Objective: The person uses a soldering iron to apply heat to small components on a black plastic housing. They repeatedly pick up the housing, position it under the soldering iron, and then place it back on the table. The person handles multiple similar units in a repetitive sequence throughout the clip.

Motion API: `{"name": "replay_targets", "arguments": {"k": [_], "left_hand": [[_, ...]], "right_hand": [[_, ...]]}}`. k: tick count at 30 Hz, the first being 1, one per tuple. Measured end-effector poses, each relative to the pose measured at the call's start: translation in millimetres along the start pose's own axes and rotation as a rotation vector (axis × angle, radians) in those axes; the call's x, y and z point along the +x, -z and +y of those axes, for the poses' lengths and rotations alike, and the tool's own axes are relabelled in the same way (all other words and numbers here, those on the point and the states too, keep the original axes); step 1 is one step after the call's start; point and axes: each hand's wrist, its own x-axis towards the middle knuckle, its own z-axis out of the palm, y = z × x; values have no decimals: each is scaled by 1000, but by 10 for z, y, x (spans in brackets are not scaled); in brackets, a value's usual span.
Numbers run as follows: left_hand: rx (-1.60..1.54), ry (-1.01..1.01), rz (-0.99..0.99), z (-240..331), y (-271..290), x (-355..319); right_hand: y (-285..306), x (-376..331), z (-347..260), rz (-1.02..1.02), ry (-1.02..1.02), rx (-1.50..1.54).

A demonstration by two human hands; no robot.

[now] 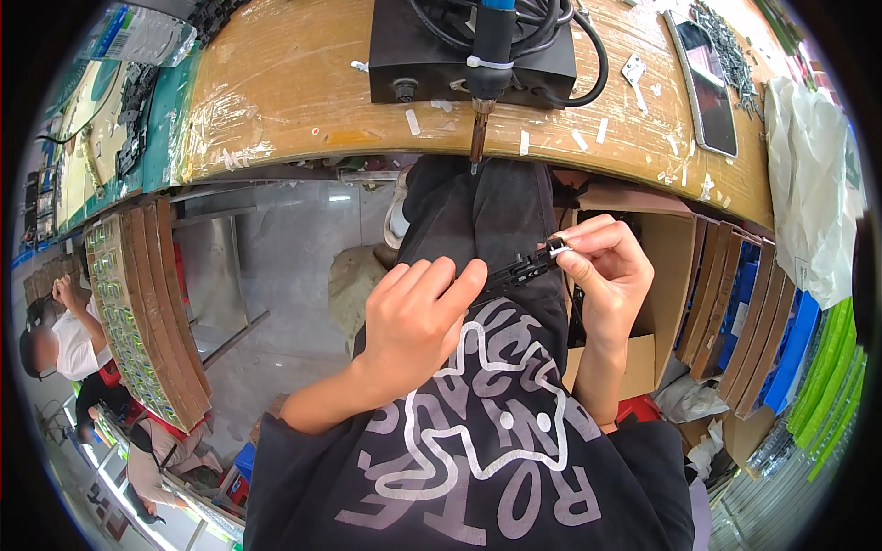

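Over my lap I hold a slim black plastic part [519, 274] with small white markings. My left hand [418, 308] is curled round its left end, and the palm side is hidden. At the part's right end, the thumb and forefinger of my right hand [608, 266] pinch it beside a small whitish piece [557, 248]. Ahead of both hands, a soldering iron [482, 115] with a copper-coloured sleeve points down past the table edge, touched by neither hand.
A black box [386, 69] with coiled cable sits on the film-covered table [276, 101]. To its right lie a phone [707, 92], dark small parts [721, 37] and a white bag [808, 184]. Cardboard boxes [634, 317] stand below right; stacked trays [138, 312] stand left. People sit farther left.
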Motion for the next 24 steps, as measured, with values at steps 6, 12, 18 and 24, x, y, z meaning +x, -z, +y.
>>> {"name": "replay_targets", "arguments": {"k": [6, 12, 18, 24], "left_hand": [[2, -3, -6, -17, 3, -14], [-5, 25, -39, -24, 22, -24], [15, 7, -14, -26, 18, -10], [21, 10, -16, -34, 16, -19]], "right_hand": [[19, 5, 36, -31, -2, -19], [-20, 11, 5, -15, -24, -26], [-33, 29, -16, -19, -8, -65], [-44, 26, -9, -9, -16, -107]]}}
